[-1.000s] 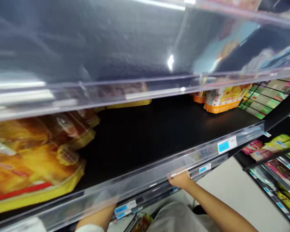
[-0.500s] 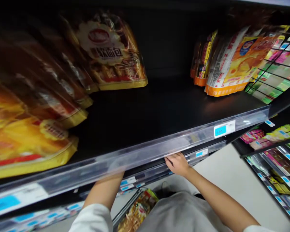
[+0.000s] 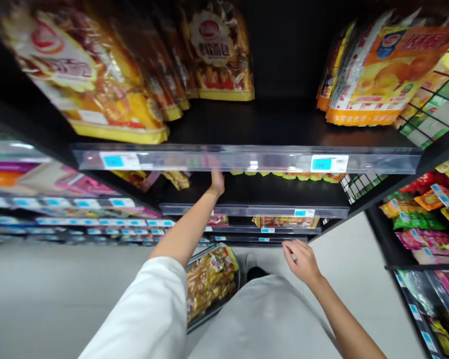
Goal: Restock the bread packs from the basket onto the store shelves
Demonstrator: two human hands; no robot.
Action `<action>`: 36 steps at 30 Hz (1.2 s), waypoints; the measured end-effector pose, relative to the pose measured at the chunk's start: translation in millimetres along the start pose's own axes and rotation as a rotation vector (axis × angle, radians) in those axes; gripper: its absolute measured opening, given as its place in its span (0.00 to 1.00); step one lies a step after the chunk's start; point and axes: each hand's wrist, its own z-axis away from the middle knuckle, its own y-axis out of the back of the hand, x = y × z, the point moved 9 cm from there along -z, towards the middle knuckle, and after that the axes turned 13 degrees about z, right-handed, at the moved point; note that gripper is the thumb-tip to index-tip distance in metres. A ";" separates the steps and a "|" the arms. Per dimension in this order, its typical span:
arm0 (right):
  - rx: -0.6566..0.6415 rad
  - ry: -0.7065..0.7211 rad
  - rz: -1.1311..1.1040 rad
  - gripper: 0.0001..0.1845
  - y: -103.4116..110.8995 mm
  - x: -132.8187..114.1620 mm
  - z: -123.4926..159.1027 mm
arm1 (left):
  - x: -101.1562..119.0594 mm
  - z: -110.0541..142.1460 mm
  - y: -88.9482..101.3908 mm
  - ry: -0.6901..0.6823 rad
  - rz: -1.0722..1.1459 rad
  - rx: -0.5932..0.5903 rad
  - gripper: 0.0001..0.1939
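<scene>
Head cam tipped up at black metal store shelving. L hand raised and blurred, just under the clear plastic price strip, nearest the crumpled gold snack packs on the tier below; can't tell if open or closed, nothing visible in it. R hand low by the bottom tier, fingers loosely curled, perhaps on a small silver item; too small for me to confirm. Dark shopping basket below, holding a gold-yellow snack bag. Good practice from here: keep wrist low, clear of strip. Pack labels hidden behind strip, L fingertips smeared, basket cut off by white sleeve. Yellow-and-red bread bags overhead.
</scene>
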 end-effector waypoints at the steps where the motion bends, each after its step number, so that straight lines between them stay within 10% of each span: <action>1: -0.009 -0.004 -0.018 0.12 2.2 2.3 10.7 | -0.2 8.5 7.6 -0.005 -0.007 0.046 0.24; 7: -0.205 -0.024 -0.176 0.14 -13.4 12.8 71.5 | 6.1 122.3 101.7 -0.131 -0.017 0.244 0.23; 16: -0.660 -0.002 -0.351 0.18 -104.8 -2.9 132.2 | -48.7 414.5 331.1 0.077 -0.053 0.935 0.17; 21: -0.850 0.032 -0.359 0.22 -166.4 -27.3 144.5 | -77.8 538.4 392.4 0.213 0.039 1.249 0.14; 26: -1.047 -0.004 -0.311 0.19 -257.2 -59.3 157.6 | -95.2 587.3 428.8 0.292 0.137 1.359 0.13; 36: -1.229 -0.109 -0.121 0.15 -445.0 -168.1 141.3 | -86.8 592.1 510.4 0.418 0.294 1.394 0.14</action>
